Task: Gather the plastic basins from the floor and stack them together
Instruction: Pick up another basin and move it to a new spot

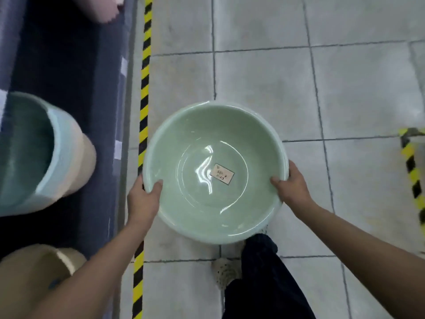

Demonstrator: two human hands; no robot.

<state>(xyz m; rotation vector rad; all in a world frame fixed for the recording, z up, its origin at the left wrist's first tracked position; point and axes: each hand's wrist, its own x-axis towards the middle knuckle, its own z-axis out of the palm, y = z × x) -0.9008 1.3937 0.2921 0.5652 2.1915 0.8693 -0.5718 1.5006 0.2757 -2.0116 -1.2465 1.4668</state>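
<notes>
A pale green plastic basin (184, 139) with a small label on its bottom is held level above the tiled floor. My left hand (143, 201) grips its near-left rim, thumb inside. My right hand (292, 185) grips the right rim the same way. At the left, a stack of basins (53, 153) lies tipped on its side on a dark mat, light blue ones nested in a beige one. A tan basin (34, 279) shows at the bottom left, partly behind my left forearm. A pink basin (108, 8) peeks in at the top left.
A yellow-and-black hazard tape line (144, 111) runs along the edge between the dark mat (69, 77) and the grey tiled floor (322, 88). More hazard tape (411, 166) marks the right side. My legs and a shoe (226, 275) are below the basin.
</notes>
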